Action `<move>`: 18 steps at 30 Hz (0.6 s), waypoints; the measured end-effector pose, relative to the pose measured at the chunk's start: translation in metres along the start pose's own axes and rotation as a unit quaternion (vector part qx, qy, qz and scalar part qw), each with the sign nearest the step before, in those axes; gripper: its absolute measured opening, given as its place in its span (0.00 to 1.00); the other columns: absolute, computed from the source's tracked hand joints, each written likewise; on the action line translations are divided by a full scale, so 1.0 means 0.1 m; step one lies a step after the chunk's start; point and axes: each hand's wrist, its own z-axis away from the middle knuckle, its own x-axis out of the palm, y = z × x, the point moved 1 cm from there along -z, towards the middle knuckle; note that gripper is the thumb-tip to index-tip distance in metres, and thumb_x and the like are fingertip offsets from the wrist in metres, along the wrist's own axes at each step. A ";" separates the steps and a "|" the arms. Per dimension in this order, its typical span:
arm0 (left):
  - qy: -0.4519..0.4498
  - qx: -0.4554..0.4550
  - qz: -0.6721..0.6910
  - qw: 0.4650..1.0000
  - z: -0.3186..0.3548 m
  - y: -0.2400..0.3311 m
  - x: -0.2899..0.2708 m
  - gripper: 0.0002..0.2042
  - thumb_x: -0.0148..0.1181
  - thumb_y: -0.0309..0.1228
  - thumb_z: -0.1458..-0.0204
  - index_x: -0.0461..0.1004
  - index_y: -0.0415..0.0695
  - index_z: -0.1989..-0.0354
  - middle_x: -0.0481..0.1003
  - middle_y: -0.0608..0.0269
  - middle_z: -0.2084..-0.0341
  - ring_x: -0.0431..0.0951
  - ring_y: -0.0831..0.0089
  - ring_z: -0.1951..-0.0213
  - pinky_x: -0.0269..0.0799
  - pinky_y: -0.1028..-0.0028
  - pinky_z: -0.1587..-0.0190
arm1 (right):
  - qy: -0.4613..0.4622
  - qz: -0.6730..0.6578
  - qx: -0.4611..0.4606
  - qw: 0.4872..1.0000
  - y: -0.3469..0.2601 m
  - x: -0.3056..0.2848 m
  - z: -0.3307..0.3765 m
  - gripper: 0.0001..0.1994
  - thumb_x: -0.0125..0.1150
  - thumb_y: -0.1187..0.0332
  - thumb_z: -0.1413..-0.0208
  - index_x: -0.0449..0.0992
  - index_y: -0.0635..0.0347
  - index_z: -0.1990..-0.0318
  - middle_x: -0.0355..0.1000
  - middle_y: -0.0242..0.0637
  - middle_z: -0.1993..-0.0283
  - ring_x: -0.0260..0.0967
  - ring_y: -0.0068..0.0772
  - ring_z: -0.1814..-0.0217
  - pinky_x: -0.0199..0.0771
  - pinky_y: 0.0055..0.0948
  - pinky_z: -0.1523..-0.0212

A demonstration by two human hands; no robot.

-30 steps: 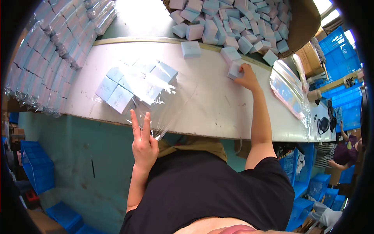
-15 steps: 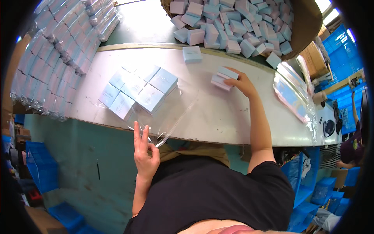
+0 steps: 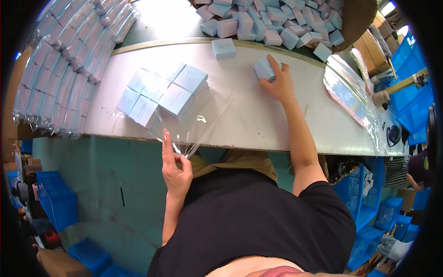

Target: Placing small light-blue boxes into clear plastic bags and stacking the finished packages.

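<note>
My left hand (image 3: 176, 170) pinches the open edge of a clear plastic bag (image 3: 207, 122) at the table's front edge. Inside the bag lie several small pale blue and pink boxes (image 3: 176, 99), set side by side in a block. Over to the right, my right hand (image 3: 280, 83) has its thumb and fingers around a small pale blue box (image 3: 263, 69) on the white tabletop; whether a second one is under the palm is hidden. A lone box (image 3: 224, 48) sits between that hand and the bag, farther back.
Wrapped packs of boxes (image 3: 55, 78) are stacked at the left. A heap of loose boxes (image 3: 277, 23) spills from a cardboard carton (image 3: 357, 23) at the back. Flat clear bags (image 3: 348, 92) lie at the right. Blue crates (image 3: 55, 198) stand on the floor.
My right hand has turned what it holds, so a broad blue face now shows instead of two stacked edges. The left hand keeps its pinch on the bag. The whole view has shifted slightly.
</note>
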 end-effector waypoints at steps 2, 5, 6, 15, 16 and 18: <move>-0.005 0.017 0.004 1.000 -0.01 0.01 -0.02 0.42 0.51 0.09 0.56 0.51 0.39 0.26 0.58 0.48 0.28 0.69 0.74 0.76 0.70 0.77 0.71 | -0.056 -0.246 -0.028 0.967 -0.11 0.05 0.22 0.43 0.74 0.59 0.57 0.64 0.45 0.29 0.62 0.55 0.32 0.70 0.51 0.37 0.72 0.45 0.40; -0.003 0.012 0.009 1.000 -0.04 -0.02 -0.03 0.43 0.50 0.09 0.56 0.49 0.39 0.25 0.55 0.47 0.27 0.72 0.73 0.74 0.71 0.76 0.71 | -0.284 -0.579 -0.133 0.753 -0.83 -0.02 0.76 0.39 0.74 0.68 0.59 0.70 0.61 0.34 0.68 0.46 0.34 0.68 0.43 0.35 0.70 0.40 0.37; -0.005 0.025 0.029 0.999 -0.07 0.02 -0.03 0.43 0.50 0.09 0.56 0.49 0.39 0.25 0.55 0.47 0.27 0.73 0.73 0.74 0.71 0.76 0.72 | -0.298 -0.549 -0.225 0.748 -1.08 0.09 0.86 0.39 0.74 0.69 0.60 0.70 0.59 0.34 0.67 0.46 0.33 0.67 0.43 0.34 0.69 0.40 0.36; -0.009 0.021 -0.050 0.998 -0.08 0.07 0.00 0.43 0.47 0.10 0.57 0.49 0.40 0.25 0.51 0.45 0.26 0.65 0.44 0.34 0.75 0.61 0.44 | -0.108 -0.138 -0.326 0.929 -2.35 0.87 1.19 0.37 0.68 0.62 0.56 0.68 0.50 0.33 0.54 0.63 0.28 0.76 0.59 0.56 0.81 0.42 0.57; -0.008 0.018 -0.050 0.999 -0.08 0.03 0.02 0.43 0.47 0.10 0.57 0.49 0.40 0.25 0.51 0.45 0.26 0.65 0.44 0.34 0.75 0.61 0.44 | -0.129 -0.075 -0.280 0.948 -2.45 0.98 1.16 0.36 0.66 0.62 0.53 0.66 0.54 0.33 0.51 0.64 0.27 0.75 0.59 0.59 0.81 0.42 0.58; 0.004 0.051 -0.101 0.994 -0.15 -0.07 0.03 0.43 0.46 0.10 0.57 0.49 0.41 0.25 0.52 0.45 0.27 0.66 0.45 0.34 0.77 0.62 0.48 | -0.104 -0.019 -0.291 0.951 -2.52 1.22 1.01 0.39 0.62 0.62 0.47 0.56 0.51 0.27 0.44 0.61 0.24 0.75 0.55 0.64 0.81 0.43 0.63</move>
